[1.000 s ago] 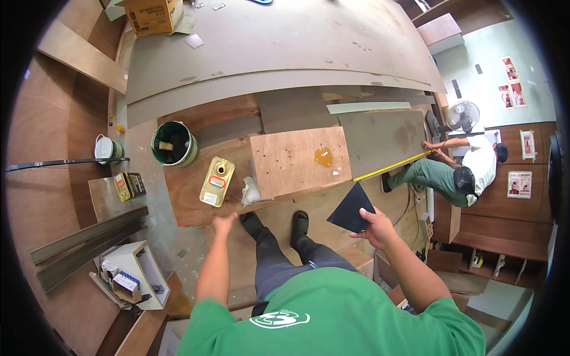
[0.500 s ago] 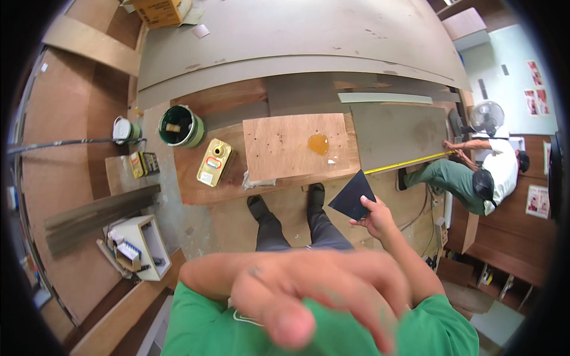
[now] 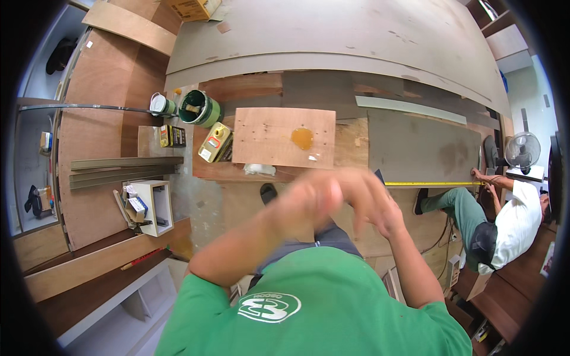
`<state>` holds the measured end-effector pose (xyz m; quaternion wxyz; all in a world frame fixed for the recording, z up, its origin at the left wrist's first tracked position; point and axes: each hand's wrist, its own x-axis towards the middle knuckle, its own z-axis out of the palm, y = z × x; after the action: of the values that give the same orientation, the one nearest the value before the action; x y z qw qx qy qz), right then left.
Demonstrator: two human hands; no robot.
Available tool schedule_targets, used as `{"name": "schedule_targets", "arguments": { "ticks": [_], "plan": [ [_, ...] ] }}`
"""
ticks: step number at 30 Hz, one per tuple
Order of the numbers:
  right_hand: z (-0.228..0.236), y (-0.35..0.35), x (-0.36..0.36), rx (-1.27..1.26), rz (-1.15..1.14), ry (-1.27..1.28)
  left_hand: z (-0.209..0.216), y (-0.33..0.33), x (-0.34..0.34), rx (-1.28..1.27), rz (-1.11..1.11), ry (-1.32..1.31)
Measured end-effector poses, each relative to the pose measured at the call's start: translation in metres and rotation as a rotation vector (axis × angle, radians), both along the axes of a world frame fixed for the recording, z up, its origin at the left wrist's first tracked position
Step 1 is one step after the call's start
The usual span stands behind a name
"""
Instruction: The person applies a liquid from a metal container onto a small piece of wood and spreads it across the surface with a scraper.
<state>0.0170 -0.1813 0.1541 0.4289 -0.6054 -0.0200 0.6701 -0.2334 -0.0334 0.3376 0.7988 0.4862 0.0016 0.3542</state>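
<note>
My left hand (image 3: 323, 193) reaches across in front of my right hand, smeared by motion, so its fingers are hard to read. Behind it, my right hand (image 3: 387, 216) grips a thin dark square sheet; only a corner of the dark sheet (image 3: 379, 174) shows past the fingers. Beyond both hands lies a plywood board (image 3: 264, 139) with an amber puddle (image 3: 301, 139) on it and a small white scrap (image 3: 312, 158) close by. To the board's left, a gold rectangular can (image 3: 216, 142) with a capped spout leans beside a green bucket (image 3: 202, 110) holding a brush.
Crumpled white plastic (image 3: 259, 169) lies at the board's near edge. On the right a co-worker (image 3: 504, 213) crouches with a yellow tape measure (image 3: 433, 183) along a grey panel (image 3: 424, 148). A large grey sheet (image 3: 332, 41) covers the far side; a small white cabinet (image 3: 155, 207) stands left.
My left hand has moved forward, away from my body, and now covers much of my right hand and the dark sheet. My view has shifted, with the board appearing slightly further left.
</note>
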Motion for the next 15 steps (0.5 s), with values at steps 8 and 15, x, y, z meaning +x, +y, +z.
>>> {"name": "schedule_targets", "arguments": {
  "ticks": [8, 15],
  "plan": [
    [-0.021, -0.023, 0.039, -0.093, 0.01, -0.001, -0.271, 0.07, -0.085, -0.028, 0.975, 1.314],
    [-0.023, -0.035, 0.047, -0.151, -0.004, -0.033, -0.326, 0.129, -0.084, 0.751, 1.202, 1.574]
  ]
}}
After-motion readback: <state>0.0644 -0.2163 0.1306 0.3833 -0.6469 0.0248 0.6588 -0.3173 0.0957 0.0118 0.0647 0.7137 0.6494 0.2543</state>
